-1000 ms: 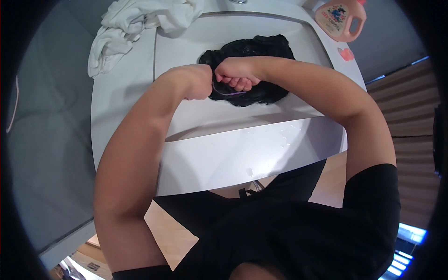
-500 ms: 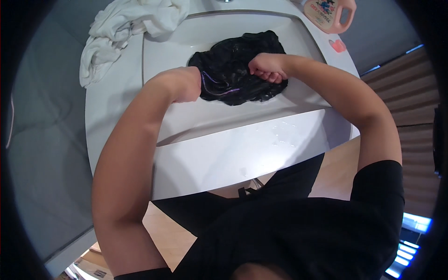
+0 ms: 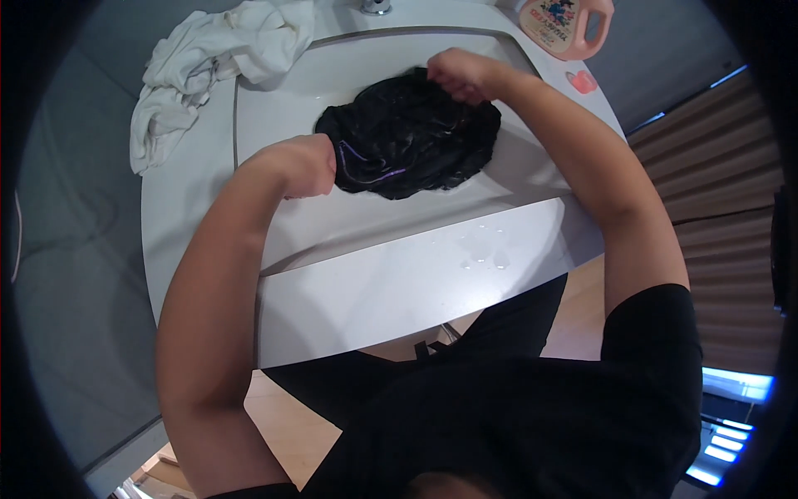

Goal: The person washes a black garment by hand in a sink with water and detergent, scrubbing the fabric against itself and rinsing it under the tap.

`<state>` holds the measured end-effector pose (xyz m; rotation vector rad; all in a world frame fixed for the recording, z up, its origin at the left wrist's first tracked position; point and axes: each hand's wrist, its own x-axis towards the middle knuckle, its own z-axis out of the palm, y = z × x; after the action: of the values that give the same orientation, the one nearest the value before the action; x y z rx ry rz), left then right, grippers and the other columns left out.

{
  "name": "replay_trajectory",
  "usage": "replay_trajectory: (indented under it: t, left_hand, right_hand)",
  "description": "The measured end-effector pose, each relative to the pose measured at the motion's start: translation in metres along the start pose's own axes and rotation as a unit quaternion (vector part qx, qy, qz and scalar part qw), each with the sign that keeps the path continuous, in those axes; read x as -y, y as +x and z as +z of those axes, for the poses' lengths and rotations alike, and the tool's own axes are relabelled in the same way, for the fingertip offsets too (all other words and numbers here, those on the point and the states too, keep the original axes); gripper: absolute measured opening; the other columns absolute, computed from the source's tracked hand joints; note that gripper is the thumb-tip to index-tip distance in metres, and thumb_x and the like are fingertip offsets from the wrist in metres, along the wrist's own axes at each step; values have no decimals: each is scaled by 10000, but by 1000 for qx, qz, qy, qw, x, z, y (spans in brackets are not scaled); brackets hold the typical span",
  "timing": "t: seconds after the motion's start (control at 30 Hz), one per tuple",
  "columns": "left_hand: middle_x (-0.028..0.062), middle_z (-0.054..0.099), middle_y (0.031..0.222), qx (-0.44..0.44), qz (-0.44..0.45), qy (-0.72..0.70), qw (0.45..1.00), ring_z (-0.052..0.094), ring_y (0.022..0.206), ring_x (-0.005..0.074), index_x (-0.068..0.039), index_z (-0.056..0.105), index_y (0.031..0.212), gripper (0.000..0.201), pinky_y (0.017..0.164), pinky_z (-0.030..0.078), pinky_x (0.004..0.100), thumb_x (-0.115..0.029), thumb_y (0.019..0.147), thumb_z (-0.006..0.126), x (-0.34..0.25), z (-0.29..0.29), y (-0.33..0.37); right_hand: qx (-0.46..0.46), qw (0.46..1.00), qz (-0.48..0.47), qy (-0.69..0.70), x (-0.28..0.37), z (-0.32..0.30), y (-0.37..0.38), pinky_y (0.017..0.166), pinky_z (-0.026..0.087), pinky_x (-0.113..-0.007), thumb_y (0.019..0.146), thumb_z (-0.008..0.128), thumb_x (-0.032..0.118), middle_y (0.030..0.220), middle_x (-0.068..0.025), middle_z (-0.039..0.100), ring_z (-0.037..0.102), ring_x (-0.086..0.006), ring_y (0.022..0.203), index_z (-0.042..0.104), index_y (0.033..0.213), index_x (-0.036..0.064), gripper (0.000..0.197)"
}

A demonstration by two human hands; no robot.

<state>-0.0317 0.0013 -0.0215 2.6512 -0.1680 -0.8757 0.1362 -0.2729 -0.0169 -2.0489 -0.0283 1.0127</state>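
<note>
A wet black cloth is held in a white sink by two bare hands. The cloth lies bunched up in a dark, shiny heap in the middle of the sink bowl. A thin purple line can be seen on its left part.

The left hand is closed into a fist at the left edge of the cloth. A bit of the black cloth is gripped in it. The left forearm comes up from the near side and is bent at the elbow.

The right hand is closed too. It is clenched on the far right edge of the cloth, and that edge is pinched up a little. The right arm reaches in from the right side, over the sink rim.

The two hands are set apart, with the heap of cloth between them.

The sink is set in a white surface. A few drops of water are seen on the near part of this surface, just beside the sink rim.

A crumpled white cloth is piled at the far left, partly on the surface and partly over the sink edge. A pink bottle with a handle stands at the far right corner. A small pink cap lies just beside it, a little nearer. A metal tap is seen at the far edge of the sink, cut off by the top of the view
</note>
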Motion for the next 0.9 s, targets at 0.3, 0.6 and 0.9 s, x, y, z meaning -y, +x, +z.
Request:
replay_trajectory:
  t: [0.3,0.6,0.9]
  left_hand:
    - [181,659,717,2,-19,3,1000,639,648,320,8,649,765,117,620,520,450,-9,741,536,-10,-4,-8]
    - [192,688,1138,-155,25,5,988,662,1049,356,-65,706,1088,245,880,535,457,-206,900,637,-17,-8,-16]
    - [239,257,1672,-156,67,181,969,212,1562,420,-234,233,1651,879,1235,219,585,-512,939,668,-48,39,2]
  right_hand:
    - [-101,993,-59,-29,-9,-17,8,409,186,-297,917,541,308,558,73,320,293,-95,427,406,632,207,330]
    - [-178,891,-62,-413,-2,11,17,731,586,-455,825,582,173,906,-234,751,735,-373,758,749,1008,-52,334]
    - [-98,812,-205,-537,-5,-4,17,964,549,-467,830,677,371,1151,-230,739,701,-392,1105,762,1148,19,483]
